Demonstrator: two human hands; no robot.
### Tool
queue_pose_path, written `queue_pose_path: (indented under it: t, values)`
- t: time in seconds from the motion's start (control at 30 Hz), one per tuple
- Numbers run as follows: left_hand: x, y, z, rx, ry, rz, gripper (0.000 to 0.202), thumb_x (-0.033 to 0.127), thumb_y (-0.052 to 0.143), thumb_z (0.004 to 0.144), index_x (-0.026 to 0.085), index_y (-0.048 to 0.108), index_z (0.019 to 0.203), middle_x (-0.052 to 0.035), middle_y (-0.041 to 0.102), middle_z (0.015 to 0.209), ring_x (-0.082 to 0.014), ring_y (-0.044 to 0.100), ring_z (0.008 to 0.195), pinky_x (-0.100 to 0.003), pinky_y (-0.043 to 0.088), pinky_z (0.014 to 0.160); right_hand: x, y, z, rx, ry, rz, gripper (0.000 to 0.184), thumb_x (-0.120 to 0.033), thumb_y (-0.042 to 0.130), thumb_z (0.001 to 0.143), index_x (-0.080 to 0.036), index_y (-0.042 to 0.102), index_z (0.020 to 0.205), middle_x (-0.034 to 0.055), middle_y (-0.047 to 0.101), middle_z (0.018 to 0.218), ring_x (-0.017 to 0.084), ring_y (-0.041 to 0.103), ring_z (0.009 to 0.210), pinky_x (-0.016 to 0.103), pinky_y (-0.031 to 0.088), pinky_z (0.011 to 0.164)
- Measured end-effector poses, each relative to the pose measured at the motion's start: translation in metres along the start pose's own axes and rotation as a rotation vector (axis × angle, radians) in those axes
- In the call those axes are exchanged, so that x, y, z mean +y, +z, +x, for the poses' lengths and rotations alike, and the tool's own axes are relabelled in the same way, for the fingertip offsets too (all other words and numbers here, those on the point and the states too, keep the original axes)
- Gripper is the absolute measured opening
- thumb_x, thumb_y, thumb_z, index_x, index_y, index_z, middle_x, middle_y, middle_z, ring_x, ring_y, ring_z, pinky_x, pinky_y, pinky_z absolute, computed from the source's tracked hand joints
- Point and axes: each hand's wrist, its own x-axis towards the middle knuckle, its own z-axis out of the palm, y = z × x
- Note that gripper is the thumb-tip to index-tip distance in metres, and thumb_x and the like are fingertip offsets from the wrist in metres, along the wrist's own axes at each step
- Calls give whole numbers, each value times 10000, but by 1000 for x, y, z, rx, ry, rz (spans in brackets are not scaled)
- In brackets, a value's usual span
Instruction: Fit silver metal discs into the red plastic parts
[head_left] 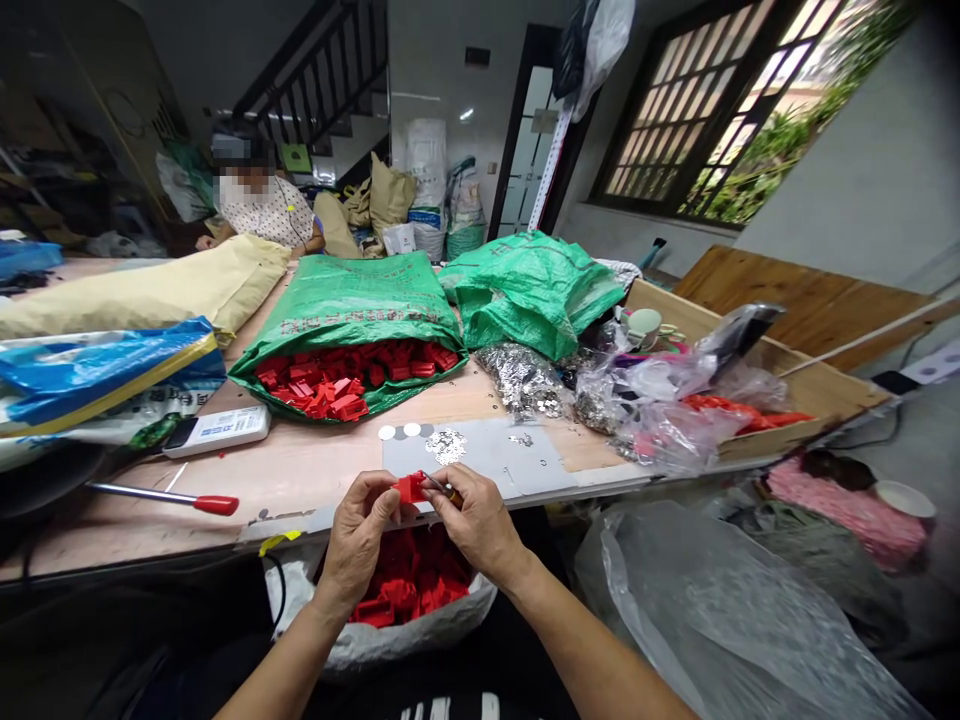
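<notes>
My left hand [357, 530] pinches a small red plastic part [409, 487] just above the table's near edge. Between the fingers of my right hand [480, 522] is a thin metal-tipped tool with a dark and yellowish handle [454, 495]; its tip meets the red part, and its exact kind is unclear. Below both hands, a white sack [427, 640] stands open, filled with similar red plastic parts [401, 580]. Beyond the hands, a pile of small shiny metal pieces [448, 446] lies on a grey sheet [525, 462], with a few scattered to its right.
A green woven sack [360, 300] spills red parts across the table. Bags of metal pieces [525, 382] and a wooden tray [810, 425] of plastic bags stand right. A red-handled lever [216, 505] juts in at left, near a white device [225, 428]. Another person [262, 205] sits opposite.
</notes>
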Motion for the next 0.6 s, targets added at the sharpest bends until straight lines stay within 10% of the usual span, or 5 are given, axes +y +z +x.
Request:
queue_pose_path:
  t: [0.6]
  values:
    - [-8,1,-7,-13,-40,-139,166,344,633,824,220,579,921,48,568,634,-118,593,633,-254,488,691,9,-1,-2,-78,336,610,289,-427,666,772,-199,524,877,-48,502,719,71,408,556,199,321,502]
